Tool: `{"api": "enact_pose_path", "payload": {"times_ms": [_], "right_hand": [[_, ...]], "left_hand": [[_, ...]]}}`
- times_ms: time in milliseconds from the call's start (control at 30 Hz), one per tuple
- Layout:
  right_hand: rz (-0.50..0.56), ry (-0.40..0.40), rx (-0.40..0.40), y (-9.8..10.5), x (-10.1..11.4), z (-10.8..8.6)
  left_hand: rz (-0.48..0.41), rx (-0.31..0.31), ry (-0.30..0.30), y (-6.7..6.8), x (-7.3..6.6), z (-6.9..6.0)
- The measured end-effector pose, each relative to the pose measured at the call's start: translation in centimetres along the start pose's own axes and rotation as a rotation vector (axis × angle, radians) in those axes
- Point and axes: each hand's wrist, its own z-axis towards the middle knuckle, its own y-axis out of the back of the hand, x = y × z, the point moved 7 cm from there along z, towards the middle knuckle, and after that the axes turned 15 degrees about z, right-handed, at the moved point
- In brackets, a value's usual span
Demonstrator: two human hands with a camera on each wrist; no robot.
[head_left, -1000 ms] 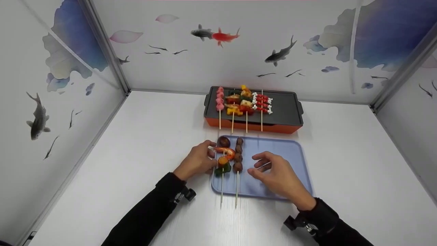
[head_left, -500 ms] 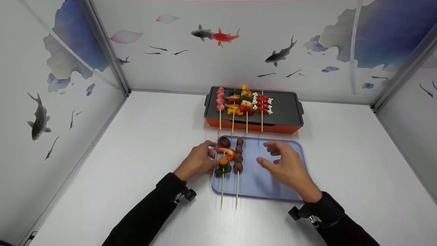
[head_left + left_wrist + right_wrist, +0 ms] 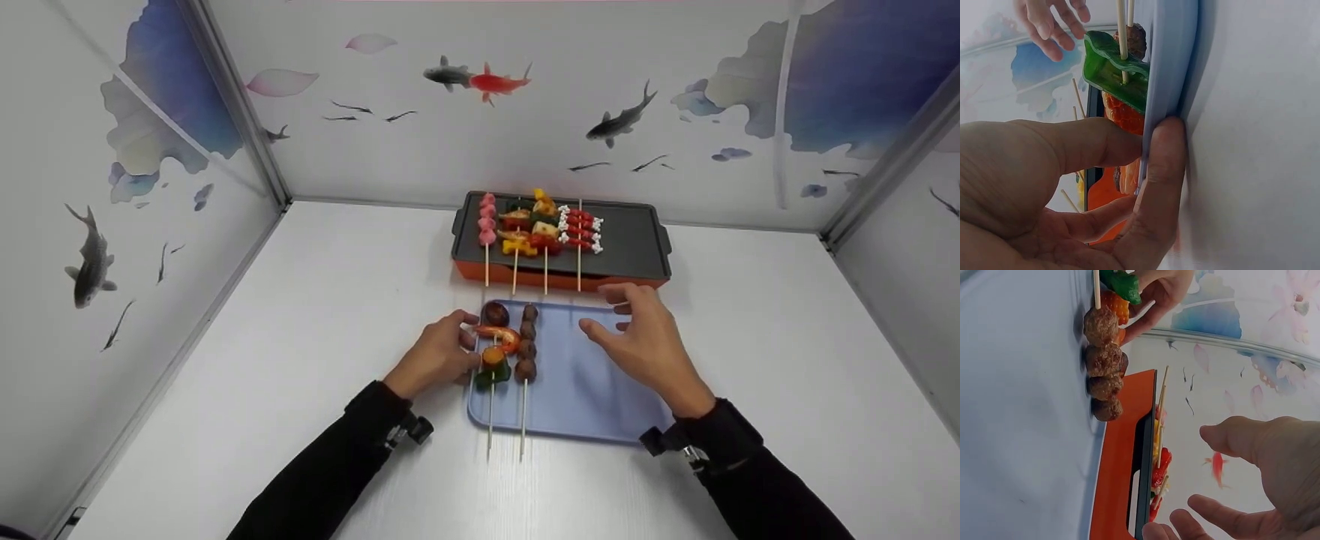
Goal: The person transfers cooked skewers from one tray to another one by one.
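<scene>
Pinching tray point(image 3: 574, 382) at nine o'clock with nearer left hand point(image 3: 433, 354); holding right hand point(image 3: 651, 346) with fingers point(image 3: 1225, 513) spread near two-o'clock corner, bracketing tray's nine-to-three long axis.

Left hand point(image 3: 436, 351), one: thumb point(image 3: 1098, 143) and an opposing finger point(image 3: 1165, 174) in a pinch; black-sleeved left forearm point(image 3: 311, 465) slanting back and outward behind it. Right hand point(image 3: 649, 345), one: well apart, to the left's right; right thumb point(image 3: 1235, 439) spread from curved fingers point(image 3: 1235, 517); black-sleeved right forearm point(image 3: 765, 472) behind.
</scene>
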Motion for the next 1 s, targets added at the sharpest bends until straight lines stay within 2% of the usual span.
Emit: {"api": "enact_pose_path", "payload": {"times_ms": [467,667,1000], "right_hand": [[-0.071,0.065,-0.048,0.7,1.3,3.0],[-0.122,0.084,-0.056,0.2,1.3,4.3],[-0.143,0.075,-0.063,-0.9,1.0,5.9]], "left_hand": [[0.042,-0.018,-0.032,0.2,-0.3,0.0],[0.037,-0.015,-0.027,0.3,-0.3,-0.1],[0.034,-0.02,-0.023,0.1,-0.3,-0.1]]}}
